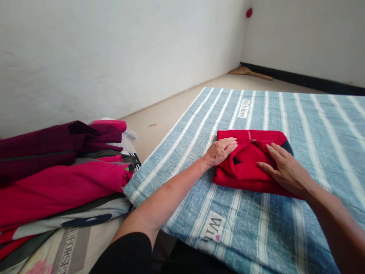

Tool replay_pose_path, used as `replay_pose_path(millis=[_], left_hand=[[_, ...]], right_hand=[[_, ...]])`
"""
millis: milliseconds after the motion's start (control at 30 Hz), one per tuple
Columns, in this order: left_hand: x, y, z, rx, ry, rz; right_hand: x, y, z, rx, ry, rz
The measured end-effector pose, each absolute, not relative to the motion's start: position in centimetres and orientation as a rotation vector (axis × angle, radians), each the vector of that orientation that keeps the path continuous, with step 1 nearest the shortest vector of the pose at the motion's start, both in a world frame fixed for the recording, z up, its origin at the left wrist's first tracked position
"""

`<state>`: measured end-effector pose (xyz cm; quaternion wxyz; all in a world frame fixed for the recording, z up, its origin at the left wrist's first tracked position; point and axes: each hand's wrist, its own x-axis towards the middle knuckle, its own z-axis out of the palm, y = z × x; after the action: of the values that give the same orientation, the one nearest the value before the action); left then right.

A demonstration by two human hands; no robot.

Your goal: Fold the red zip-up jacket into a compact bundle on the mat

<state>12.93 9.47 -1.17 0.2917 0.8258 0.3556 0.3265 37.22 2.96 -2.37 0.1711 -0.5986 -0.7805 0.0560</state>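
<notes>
A folded red garment [251, 179] with a zip and dark trim lies on a blue and white striped blanket [256, 228]. My left hand [221, 151] rests on its left edge, fingers together and lying flat on the cloth. My right hand [285, 169] lies flat on the right part of the garment, fingers stretched out toward the left. Neither hand grips anything; both press on the top of the fold.
A pile of clothes [59, 175], maroon, pink, grey and white, lies to the left beside the blanket. Beige floor [159, 114] runs to white walls. A straw broom [249, 72] lies by the far wall, and a red object [249, 12] sits in the corner.
</notes>
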Motion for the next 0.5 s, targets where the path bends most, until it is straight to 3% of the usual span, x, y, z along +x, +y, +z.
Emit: replay_pose_path(millis=[500], left_hand=[[13.49,9.79,-1.43,2.376,0.992,0.738]], right_hand=[[37.26,2.46,-1.64,-1.702,-2.205,0.175]])
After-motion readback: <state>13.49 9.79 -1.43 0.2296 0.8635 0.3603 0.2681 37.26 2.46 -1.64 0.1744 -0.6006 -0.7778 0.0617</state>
